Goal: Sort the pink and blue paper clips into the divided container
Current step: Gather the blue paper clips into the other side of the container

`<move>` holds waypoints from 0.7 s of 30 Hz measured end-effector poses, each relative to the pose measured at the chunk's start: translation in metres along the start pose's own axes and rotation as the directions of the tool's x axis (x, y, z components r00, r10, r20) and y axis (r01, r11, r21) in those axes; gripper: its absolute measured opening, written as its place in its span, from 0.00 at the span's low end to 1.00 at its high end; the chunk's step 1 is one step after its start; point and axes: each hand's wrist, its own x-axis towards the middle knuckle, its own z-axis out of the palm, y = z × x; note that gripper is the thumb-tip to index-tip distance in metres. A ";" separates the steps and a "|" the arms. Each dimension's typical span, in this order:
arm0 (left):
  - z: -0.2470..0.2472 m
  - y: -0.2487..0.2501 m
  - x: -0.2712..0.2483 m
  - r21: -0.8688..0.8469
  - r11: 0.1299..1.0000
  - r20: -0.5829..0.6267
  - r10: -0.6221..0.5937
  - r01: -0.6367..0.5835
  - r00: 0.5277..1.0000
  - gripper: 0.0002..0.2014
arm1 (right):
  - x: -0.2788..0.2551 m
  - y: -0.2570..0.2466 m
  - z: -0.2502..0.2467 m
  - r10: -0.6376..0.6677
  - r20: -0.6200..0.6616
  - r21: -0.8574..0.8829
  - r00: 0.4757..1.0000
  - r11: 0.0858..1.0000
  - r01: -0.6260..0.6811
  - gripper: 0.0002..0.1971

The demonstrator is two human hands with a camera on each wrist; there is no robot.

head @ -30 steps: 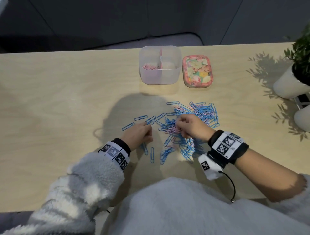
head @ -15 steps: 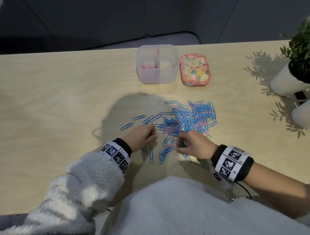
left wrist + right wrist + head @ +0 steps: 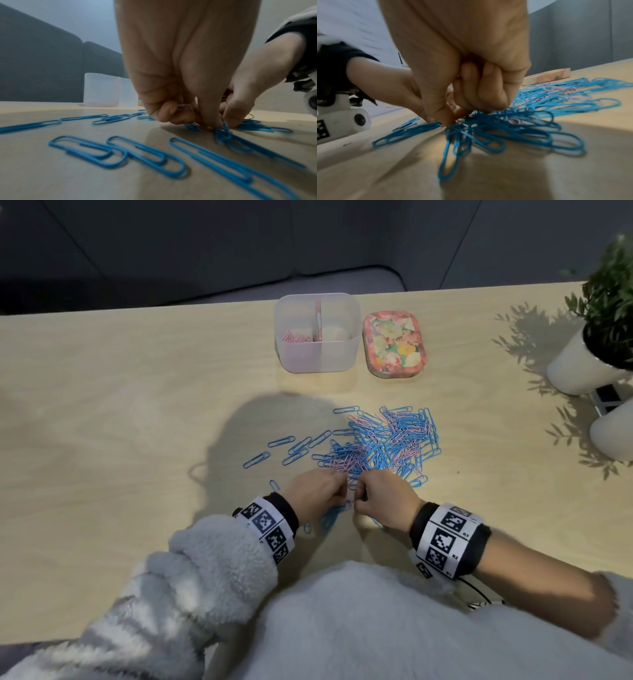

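A pale wooden surface runs in front of a dark wall. Near its far edge stands the translucent divided container, with pink paper clips lying in its left compartment; what the right compartment holds cannot be told. Just beside it to the right lies a flowered tin, and two white pots with a green plant stand at the far right. A mixed heap of blue paper clips and pink ones is spread in the middle, with loose blue ones trailing off to the left. At the near edge of the heap the left hand and the right hand meet, fingertips nearly touching. The left grip is curled, thumb and fingers pinching down among the clips; pink wire shows inside its curled fingers. The right grip is curled too, thumb and fingertips pressed into the tangled blue clips; which clip it holds cannot be told.
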 end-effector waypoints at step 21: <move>-0.043 -0.055 -0.031 -0.438 0.870 -0.165 -0.324 0.225 0.932 0.09 | 0.130 -0.080 -0.159 0.057 0.020 0.893 0.998 0.449 -0.043 0.10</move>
